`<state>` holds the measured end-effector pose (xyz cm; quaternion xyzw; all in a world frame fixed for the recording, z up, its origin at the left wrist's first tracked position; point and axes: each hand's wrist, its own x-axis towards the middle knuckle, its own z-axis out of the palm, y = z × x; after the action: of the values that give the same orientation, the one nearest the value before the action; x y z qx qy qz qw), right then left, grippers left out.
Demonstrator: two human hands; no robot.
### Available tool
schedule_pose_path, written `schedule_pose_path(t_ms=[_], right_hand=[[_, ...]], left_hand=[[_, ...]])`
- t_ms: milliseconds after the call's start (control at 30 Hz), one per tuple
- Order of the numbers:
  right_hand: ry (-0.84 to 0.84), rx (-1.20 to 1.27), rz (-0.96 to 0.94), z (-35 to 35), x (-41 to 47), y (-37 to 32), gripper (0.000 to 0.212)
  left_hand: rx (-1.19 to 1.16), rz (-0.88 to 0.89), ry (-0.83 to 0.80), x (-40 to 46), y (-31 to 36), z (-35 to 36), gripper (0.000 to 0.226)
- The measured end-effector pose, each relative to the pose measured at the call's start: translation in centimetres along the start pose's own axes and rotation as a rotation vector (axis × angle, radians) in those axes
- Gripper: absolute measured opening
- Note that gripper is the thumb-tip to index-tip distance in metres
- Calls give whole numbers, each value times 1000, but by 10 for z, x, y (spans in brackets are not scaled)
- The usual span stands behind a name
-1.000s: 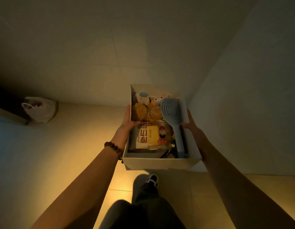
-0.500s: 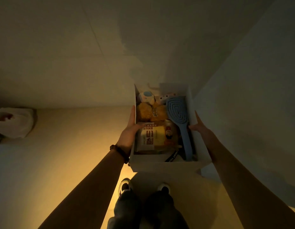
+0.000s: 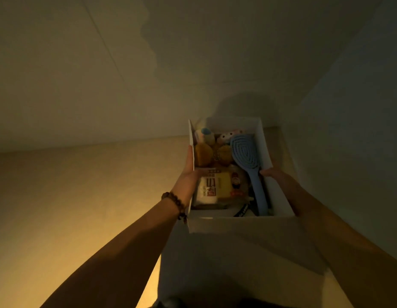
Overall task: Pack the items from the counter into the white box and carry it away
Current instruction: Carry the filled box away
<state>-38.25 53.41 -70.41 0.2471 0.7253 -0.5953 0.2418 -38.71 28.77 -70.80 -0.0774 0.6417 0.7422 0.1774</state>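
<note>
I carry the white box (image 3: 239, 225) in front of me, low over a dim floor. My left hand (image 3: 188, 172) grips its left wall, thumb over the rim inside. My right hand (image 3: 274, 174) grips the right wall the same way. Inside lie a blue hairbrush (image 3: 248, 161), a yellow-and-white snack packet (image 3: 215, 188), two golden-brown round snacks (image 3: 204, 153), and small plush toys (image 3: 224, 137) at the far end. A black strap (image 3: 242, 211) shows at the near end.
A pale wall (image 3: 348, 107) stands close on the right and another wall (image 3: 104, 74) runs ahead, forming a corner beyond the box. Warm light falls on the tiled floor (image 3: 81, 207) at the left.
The view has swung right and closer to the corner. The white plastic bag at the left has left the frame, and my feet are no longer seen. Both hands keep their hold.
</note>
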Motion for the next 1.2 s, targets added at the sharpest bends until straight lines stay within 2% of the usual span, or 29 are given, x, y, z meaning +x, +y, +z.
schedule_pose_path(t_ms=[67,233,300,433,567,633,700,767,833,967,1200], right_hand=[[-15,-48,-29,1,33,17,12],[-6,-105,-136,3,100,46,52],[-13,-107,-163,4,119,51,56],[10,-126,-182,6,141,61,66],[39,-155,-272,9,141,61,74],[79,-246,-325,11,136,59,83],[81,-417,-365,11,126,61,103],[78,-676,-410,11,112,71,122],[97,-916,-490,13,98,86,130],[125,-1171,-508,21,78,108,133],[275,-1299,-497,6,79,123,126]], left_hand=[[8,39,-21,21,-32,-4,71],[105,106,-47,73,-88,-9,76],[161,102,-22,89,-102,-10,76],[346,65,-26,109,-120,-6,91],[423,60,-30,112,-120,-11,99],[476,160,-52,105,-115,-14,104],[531,251,-100,94,-117,-16,110],[606,251,-153,78,-125,-16,132],[668,230,-176,63,-134,-16,147],[871,290,-172,58,-143,-13,153],[947,402,-215,69,-144,9,136]])
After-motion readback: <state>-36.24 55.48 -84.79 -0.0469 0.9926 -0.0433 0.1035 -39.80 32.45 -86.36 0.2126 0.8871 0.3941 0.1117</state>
